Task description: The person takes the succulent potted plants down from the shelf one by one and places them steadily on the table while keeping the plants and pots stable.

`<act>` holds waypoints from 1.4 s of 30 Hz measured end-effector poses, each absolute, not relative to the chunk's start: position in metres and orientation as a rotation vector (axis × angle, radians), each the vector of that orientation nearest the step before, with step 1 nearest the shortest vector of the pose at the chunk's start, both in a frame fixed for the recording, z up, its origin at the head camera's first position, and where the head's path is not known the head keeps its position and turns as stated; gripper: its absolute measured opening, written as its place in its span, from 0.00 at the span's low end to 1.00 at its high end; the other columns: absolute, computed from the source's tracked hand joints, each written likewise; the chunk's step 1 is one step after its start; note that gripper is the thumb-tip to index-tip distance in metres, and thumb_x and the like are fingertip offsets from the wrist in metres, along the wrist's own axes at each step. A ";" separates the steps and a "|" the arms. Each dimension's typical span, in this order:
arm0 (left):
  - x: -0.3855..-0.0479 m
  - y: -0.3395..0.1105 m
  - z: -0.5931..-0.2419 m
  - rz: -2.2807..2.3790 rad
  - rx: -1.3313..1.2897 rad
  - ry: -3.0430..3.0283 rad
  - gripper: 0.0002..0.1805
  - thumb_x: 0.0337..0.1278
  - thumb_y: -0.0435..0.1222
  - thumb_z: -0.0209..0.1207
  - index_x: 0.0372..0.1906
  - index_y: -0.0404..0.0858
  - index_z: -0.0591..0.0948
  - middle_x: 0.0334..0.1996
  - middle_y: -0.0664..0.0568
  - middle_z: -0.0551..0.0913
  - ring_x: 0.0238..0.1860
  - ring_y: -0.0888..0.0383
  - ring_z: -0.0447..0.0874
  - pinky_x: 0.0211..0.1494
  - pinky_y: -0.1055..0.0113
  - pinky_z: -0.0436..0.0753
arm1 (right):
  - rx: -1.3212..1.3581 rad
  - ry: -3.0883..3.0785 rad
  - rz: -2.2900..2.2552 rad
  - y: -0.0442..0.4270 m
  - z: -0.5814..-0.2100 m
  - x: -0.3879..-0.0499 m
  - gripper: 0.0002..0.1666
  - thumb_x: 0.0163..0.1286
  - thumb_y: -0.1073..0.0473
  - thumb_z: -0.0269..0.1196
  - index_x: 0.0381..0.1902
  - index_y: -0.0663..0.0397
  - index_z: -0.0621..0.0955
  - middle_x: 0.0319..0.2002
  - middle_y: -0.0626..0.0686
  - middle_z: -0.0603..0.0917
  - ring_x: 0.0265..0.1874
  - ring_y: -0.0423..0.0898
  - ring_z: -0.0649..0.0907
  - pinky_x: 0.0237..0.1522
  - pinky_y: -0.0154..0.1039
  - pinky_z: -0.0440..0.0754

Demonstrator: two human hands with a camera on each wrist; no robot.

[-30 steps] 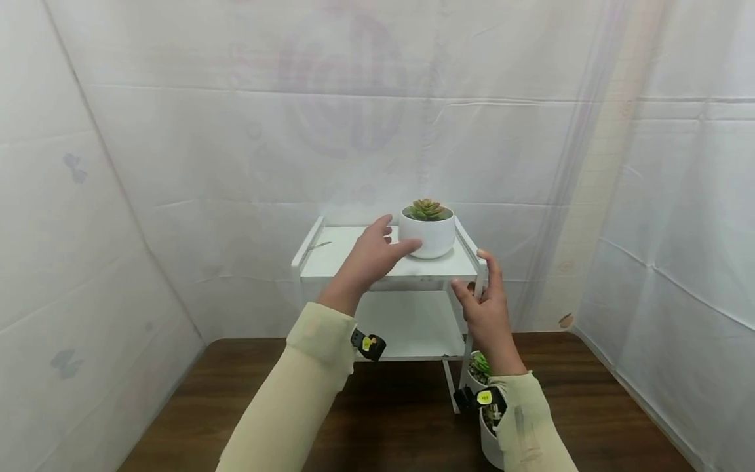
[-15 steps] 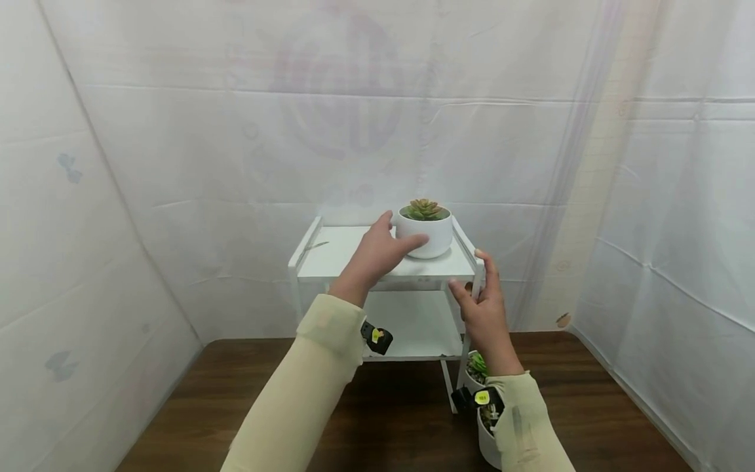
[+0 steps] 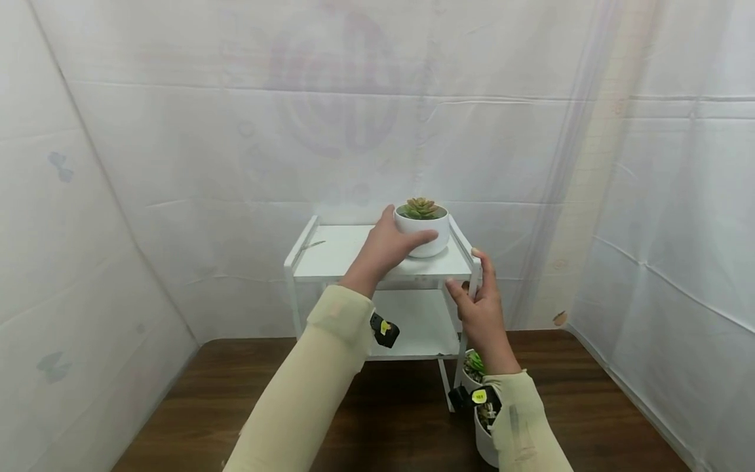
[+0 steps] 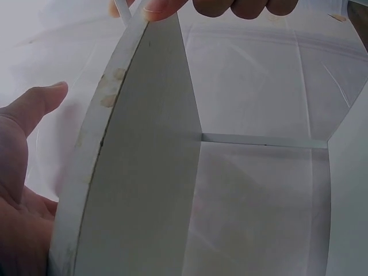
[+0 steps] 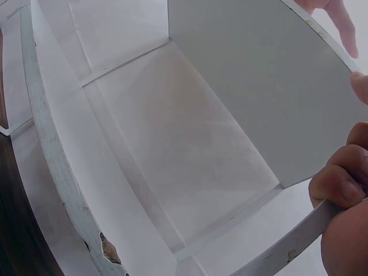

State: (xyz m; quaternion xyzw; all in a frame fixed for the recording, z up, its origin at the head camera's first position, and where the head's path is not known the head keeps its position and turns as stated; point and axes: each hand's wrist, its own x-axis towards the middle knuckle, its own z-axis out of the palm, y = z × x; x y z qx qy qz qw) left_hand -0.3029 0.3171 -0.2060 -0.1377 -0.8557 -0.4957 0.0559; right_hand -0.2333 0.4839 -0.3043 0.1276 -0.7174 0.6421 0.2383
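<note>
A small succulent in a white round pot stands on the right part of the top tier of a white two-tier shelf. My left hand holds this pot from its left side, the thumb lying across its front. With my right hand I grip the shelf's front right post, just under the top corner; curled fingers show around the post in the right wrist view. From below, the left wrist view shows the underside of the top tier, which hides the pot there.
Two more potted plants, a green one and another pot, stand on the brown wooden table by the shelf's right leg, partly behind my right wrist. White sheeting encloses the back and sides.
My left hand has moved right and closer around the pot, its thumb sliding further across the front. My right hand keeps its hold on the post. The view has shifted slightly.
</note>
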 end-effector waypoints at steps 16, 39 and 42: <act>-0.306 0.322 -0.206 -1.491 -0.399 -2.580 0.54 0.48 0.58 0.67 0.75 0.40 0.54 0.66 0.47 0.70 0.64 0.52 0.72 0.66 0.54 0.73 | 0.360 -1.957 1.766 0.485 -0.304 -0.233 0.39 0.72 0.58 0.59 0.73 0.33 0.55 0.27 0.48 0.69 0.12 0.35 0.62 0.16 0.30 0.64; -0.304 0.313 -0.205 -1.492 -0.413 -2.491 0.50 0.48 0.57 0.68 0.72 0.40 0.59 0.63 0.49 0.73 0.61 0.53 0.75 0.63 0.54 0.75 | 0.387 -1.956 1.780 0.486 -0.307 -0.242 0.38 0.72 0.58 0.59 0.73 0.34 0.55 0.24 0.46 0.69 0.12 0.35 0.63 0.16 0.30 0.64; -0.302 0.309 -0.203 -1.483 -0.410 -2.489 0.50 0.48 0.58 0.67 0.72 0.41 0.59 0.62 0.49 0.73 0.60 0.53 0.75 0.62 0.54 0.76 | 0.386 -1.966 1.769 0.487 -0.308 -0.244 0.38 0.72 0.57 0.59 0.73 0.33 0.55 0.23 0.46 0.67 0.12 0.35 0.62 0.16 0.31 0.64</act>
